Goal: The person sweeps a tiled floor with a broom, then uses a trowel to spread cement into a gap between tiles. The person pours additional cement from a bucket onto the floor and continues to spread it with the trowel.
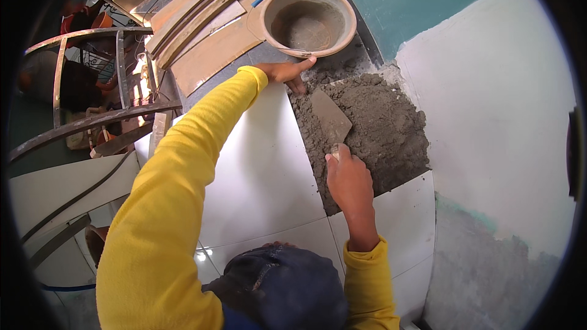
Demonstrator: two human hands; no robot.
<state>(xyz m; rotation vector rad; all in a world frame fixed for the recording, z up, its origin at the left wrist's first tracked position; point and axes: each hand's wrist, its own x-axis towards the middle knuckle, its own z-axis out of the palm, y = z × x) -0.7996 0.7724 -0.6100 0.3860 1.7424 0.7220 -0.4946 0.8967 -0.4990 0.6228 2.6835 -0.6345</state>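
Note:
My right hand [350, 177] is closed round the short handle of a pointing trowel [331, 116]. The trowel's grey blade lies flat over a bed of wet mortar [385, 122], pointing away from me. At the mortar's far left edge is my left hand [284, 74], its thumb stretched toward the bucket and its fingers apart, holding nothing that I can see. Just beyond that hand stands a round bucket [342, 19] with mortar-stained insides and a blue-sleeved handle. Glossy white floor tiles [251, 171] border the mortar on the left and near sides.
A wall [489, 85], part white and part teal, rises along the right. Wooden strips [189, 24] and brown boards lie at the far left. A wooden ladder-like frame [92, 122] spans the left side. Dark blue cloth [287, 287] covers part of the lower view.

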